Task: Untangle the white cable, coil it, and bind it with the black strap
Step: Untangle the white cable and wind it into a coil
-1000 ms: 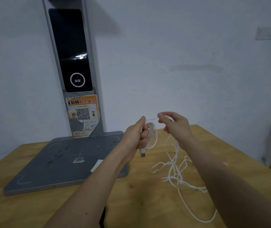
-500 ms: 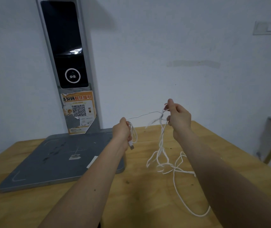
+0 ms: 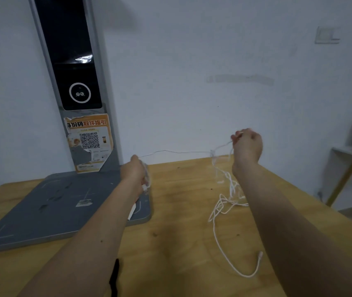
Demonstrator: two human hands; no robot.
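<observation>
Now both hands — left, right — pinch the white cable, stretched between.

One view only, from a camera on the person's head, looking forward and slightly down along both forearms. It sits close above the wooden table, whose near edge falls below the frame. The wide lens bends the far wall and takes in the grey stand at far left and a shelf at far right.
</observation>
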